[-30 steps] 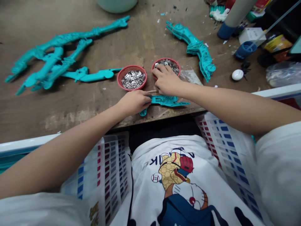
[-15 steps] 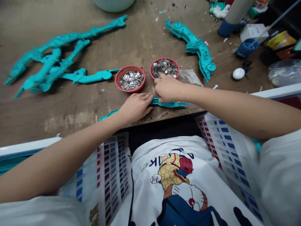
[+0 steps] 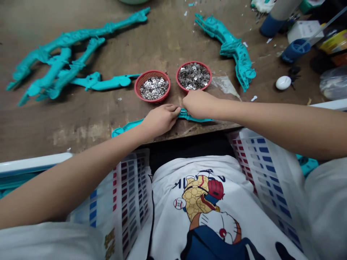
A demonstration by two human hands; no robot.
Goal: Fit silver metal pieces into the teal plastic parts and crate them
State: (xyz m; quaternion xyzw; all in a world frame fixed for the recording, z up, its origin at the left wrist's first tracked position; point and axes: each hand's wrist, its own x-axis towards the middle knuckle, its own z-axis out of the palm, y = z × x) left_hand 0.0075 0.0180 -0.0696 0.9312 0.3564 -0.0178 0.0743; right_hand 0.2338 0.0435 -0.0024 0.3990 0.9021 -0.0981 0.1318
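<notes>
My left hand (image 3: 159, 121) and my right hand (image 3: 199, 104) both close over a turquoise moulded plastic strip (image 3: 128, 126), which lies along the near edge of the wooden workbench (image 3: 81, 139). The hands nearly meet and hide its middle. Just beyond them stand a red mesh basket (image 3: 150, 72) and a second red mesh basket (image 3: 193, 62), both full of silver sequins (image 3: 153, 88). My right knuckles sit close to the rim of the second basket, apparently not touching it.
Long turquoise plastic pieces (image 3: 62, 54) lie on the bench to the left, and another (image 3: 230, 48) lies to the right. A blue cup (image 3: 295, 50), a white egg-shaped object (image 3: 283, 82) and a plastic bag (image 3: 334, 82) sit far right. A patterned white container (image 3: 130, 191) stands below the bench.
My right hand has come away from the right basket and down onto the strip. My hands have moved closer together, and the strip's long end now reaches out to the left.
</notes>
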